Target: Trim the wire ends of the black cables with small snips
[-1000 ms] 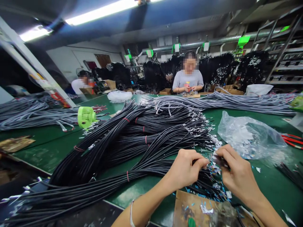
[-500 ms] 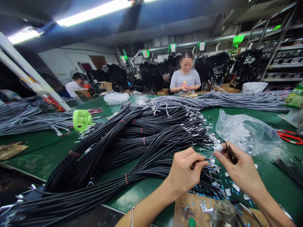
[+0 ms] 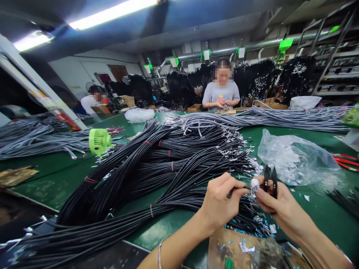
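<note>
My left hand point(image 3: 220, 201) is closed in a pinch on a black cable point(image 3: 246, 187) near its stripped end, where thin coloured wires show. Close against those wires is my right hand point(image 3: 283, 207), with a white covering point(image 3: 255, 184) on a fingertip. Dark snips point(image 3: 270, 181) sit in the right hand, their two blades pointing up and apart. Bundles of black cables point(image 3: 179, 168), tied with red bands, lie beyond and left of my hands. Below the hands is a brown board point(image 3: 217, 248) strewn with blue and white scraps.
A clear plastic bag point(image 3: 297, 160) lies right of the bundles, near red-handled scissors point(image 3: 347, 161). Grey cables point(image 3: 269, 118) cross the green table point(image 3: 146, 237) farther back. A green fan point(image 3: 98, 141) stands left. One co-worker point(image 3: 221, 89) sits opposite, another point(image 3: 91, 101) far left.
My right hand has turned so the snips now point upward with their blades visible. Its white-covered fingertip has come closer to the cable end in my left hand. The view has shifted slightly.
</note>
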